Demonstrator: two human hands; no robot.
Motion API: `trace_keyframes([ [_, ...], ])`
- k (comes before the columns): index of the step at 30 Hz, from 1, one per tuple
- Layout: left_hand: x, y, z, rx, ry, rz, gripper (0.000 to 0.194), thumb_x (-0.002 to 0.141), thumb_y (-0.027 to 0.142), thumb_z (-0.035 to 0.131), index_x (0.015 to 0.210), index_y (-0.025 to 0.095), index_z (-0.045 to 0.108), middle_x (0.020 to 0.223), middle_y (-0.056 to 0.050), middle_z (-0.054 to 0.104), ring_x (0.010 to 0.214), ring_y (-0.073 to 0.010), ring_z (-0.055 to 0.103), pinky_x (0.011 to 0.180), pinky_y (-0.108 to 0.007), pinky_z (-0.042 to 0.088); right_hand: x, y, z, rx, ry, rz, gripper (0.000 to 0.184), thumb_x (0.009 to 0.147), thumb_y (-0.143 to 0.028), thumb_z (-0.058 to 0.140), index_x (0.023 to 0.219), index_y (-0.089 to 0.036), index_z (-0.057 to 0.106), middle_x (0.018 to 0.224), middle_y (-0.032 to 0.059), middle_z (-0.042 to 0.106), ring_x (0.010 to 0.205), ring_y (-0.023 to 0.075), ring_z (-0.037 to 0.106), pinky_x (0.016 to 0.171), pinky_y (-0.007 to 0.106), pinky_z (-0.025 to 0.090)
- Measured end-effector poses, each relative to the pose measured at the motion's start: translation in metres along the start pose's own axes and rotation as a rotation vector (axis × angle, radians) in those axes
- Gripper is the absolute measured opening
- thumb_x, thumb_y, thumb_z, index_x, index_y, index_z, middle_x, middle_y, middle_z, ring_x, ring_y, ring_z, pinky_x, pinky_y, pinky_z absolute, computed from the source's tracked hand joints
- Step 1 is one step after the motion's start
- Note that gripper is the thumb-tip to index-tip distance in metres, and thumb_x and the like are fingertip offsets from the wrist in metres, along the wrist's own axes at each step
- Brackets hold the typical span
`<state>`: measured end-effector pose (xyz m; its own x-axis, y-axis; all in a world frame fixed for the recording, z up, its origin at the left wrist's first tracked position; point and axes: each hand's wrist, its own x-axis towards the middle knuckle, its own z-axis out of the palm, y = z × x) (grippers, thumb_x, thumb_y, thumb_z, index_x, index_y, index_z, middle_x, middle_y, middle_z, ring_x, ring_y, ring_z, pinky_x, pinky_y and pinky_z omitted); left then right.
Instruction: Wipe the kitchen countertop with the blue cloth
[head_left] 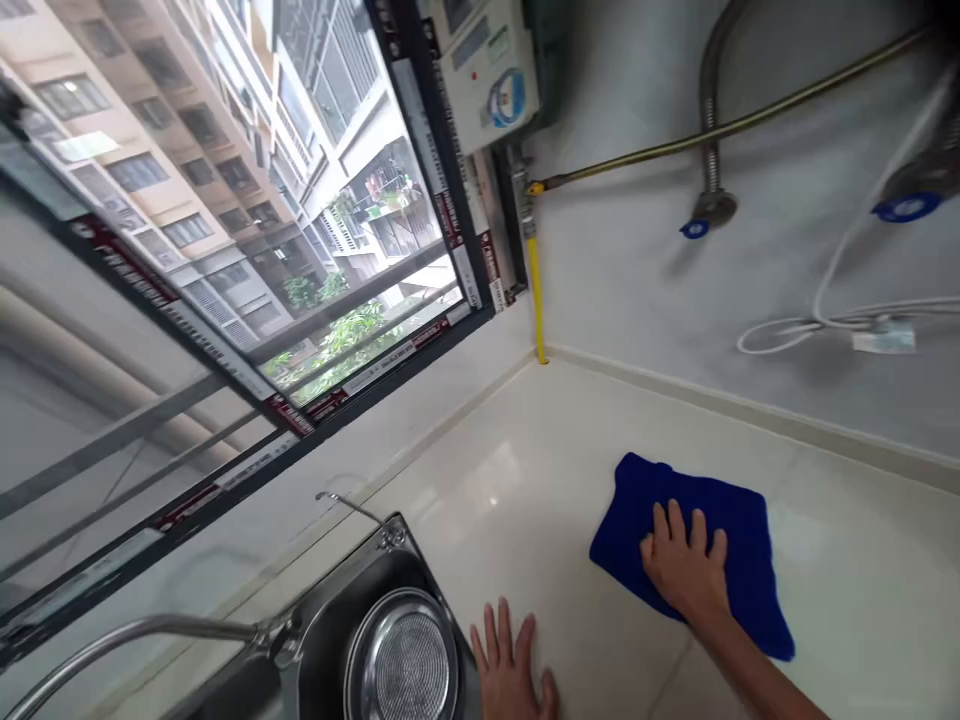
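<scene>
A dark blue cloth (739,520) lies spread out on the pale glossy countertop (555,440). My right hand (688,565) rests on top of it, palm down, with the fingers spread and pointing toward the wall. No part of the cloth is gathered in its fingers. Flat on the bare counter just right of the sink, my left hand (510,670) has its fingers apart and holds nothing. Only the front of that hand shows; its wrist is cut off by the lower edge.
At lower left is a steel sink (322,610) with a faucet (172,628) and a round metal pan (412,660). A yellow gas pipe (536,300) meets the counter's back corner. Valves (709,212) and looped white cable (795,328) line the right wall; a window (352,290) is at left.
</scene>
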<state>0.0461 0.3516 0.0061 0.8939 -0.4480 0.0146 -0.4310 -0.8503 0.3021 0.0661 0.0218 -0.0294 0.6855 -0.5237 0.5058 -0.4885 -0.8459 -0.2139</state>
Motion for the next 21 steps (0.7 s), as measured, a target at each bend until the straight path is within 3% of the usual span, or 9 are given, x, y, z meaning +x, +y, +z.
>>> trace_keyframes([
  [4,-0.002,-0.005,-0.002,-0.069,-0.034,0.013,0.061,0.089,0.061,0.045,0.147,0.045,0.032,0.164,0.001,0.013,0.151,-0.0352,0.013,0.121,-0.07,0.016,-0.039,-0.023,-0.008,0.045,-0.016,-0.083,0.062,0.088,-0.027,0.035,0.146,-0.007,0.035,0.153,0.0217,0.038,0.147,0.0424,0.022,0.114,0.07,0.026],
  [9,0.005,-0.015,0.018,-0.013,0.05,0.015,0.051,0.093,0.048,0.044,0.144,0.043,0.039,0.162,-0.003,0.023,0.15,-0.0343,0.018,0.121,-0.068,0.019,-0.093,-0.029,-0.04,0.015,-0.093,-0.185,0.05,0.092,-0.03,0.036,0.135,-0.012,0.05,0.142,0.0177,0.053,0.139,0.0337,0.039,0.114,0.058,0.036],
  [15,0.014,-0.022,0.036,0.002,0.118,0.111,0.048,0.095,0.041,0.042,0.143,0.037,0.042,0.161,-0.004,0.028,0.15,-0.034,0.019,0.122,-0.065,0.016,-0.163,0.005,-0.088,0.079,-0.049,-0.13,0.033,0.092,-0.036,0.047,0.116,-0.018,0.058,0.122,0.0134,0.062,0.12,0.0248,0.056,0.106,0.045,0.05],
  [18,0.009,-0.017,0.032,-0.03,0.123,0.119,0.053,0.094,0.047,0.042,0.145,0.034,0.04,0.163,-0.007,0.024,0.151,-0.036,0.013,0.122,-0.066,0.011,-0.203,0.029,-0.113,0.075,-0.067,-0.064,0.033,0.091,-0.04,0.048,0.114,-0.02,0.058,0.12,0.0125,0.062,0.118,0.0259,0.057,0.101,0.046,0.053],
  [21,0.0,-0.009,0.017,-0.094,0.057,0.103,0.063,0.092,0.056,0.042,0.149,0.031,0.035,0.164,-0.011,0.017,0.151,-0.0385,0.006,0.122,-0.068,0.009,-0.238,0.053,-0.13,0.092,-0.114,-0.024,0.04,0.09,-0.045,0.046,0.12,-0.02,0.056,0.124,0.0128,0.06,0.121,0.0291,0.055,0.103,0.051,0.05],
])
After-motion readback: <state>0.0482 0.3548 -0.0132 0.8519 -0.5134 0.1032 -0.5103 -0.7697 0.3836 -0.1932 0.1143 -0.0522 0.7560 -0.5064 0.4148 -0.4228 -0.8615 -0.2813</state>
